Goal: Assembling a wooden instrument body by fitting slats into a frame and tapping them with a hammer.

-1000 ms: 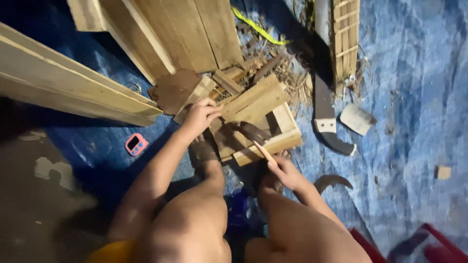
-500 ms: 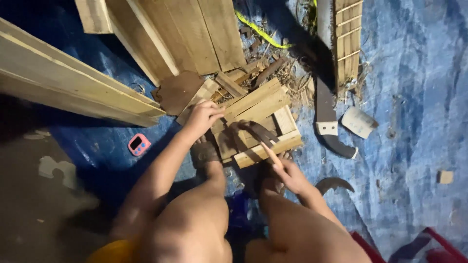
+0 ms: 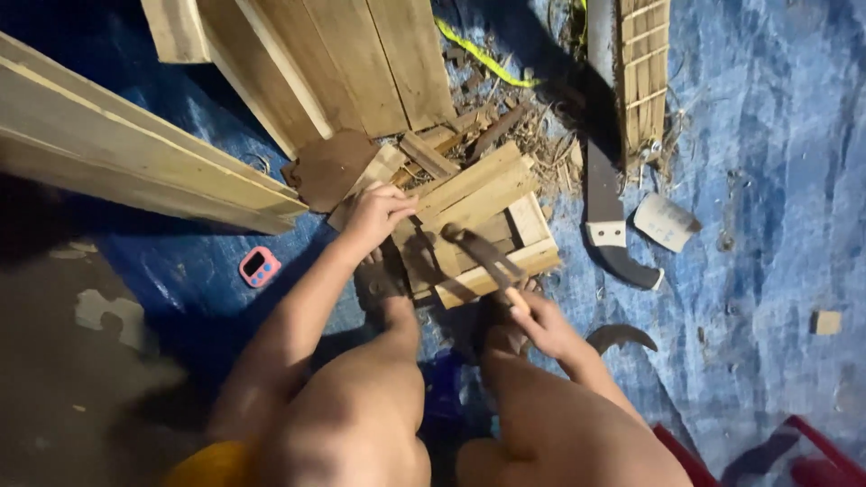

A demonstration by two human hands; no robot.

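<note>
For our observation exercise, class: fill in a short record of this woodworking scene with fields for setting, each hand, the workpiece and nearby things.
Setting: blue tarp on the ground, seen from above
Left hand: pressed on the small wooden frame, fingers at its top slat
Right hand: grips the handle of a hammer, whose head is over the frame
Nearby: hand saw, long planks, pink timer, wood scraps

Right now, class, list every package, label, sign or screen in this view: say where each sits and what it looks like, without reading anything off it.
Small timer: on the blue tarp, left of the left hand's forearm; rounded pink case, dark screen.
Label: on the saw blade near its dark handle; pale rectangle.
No packages or signs visible.
</note>
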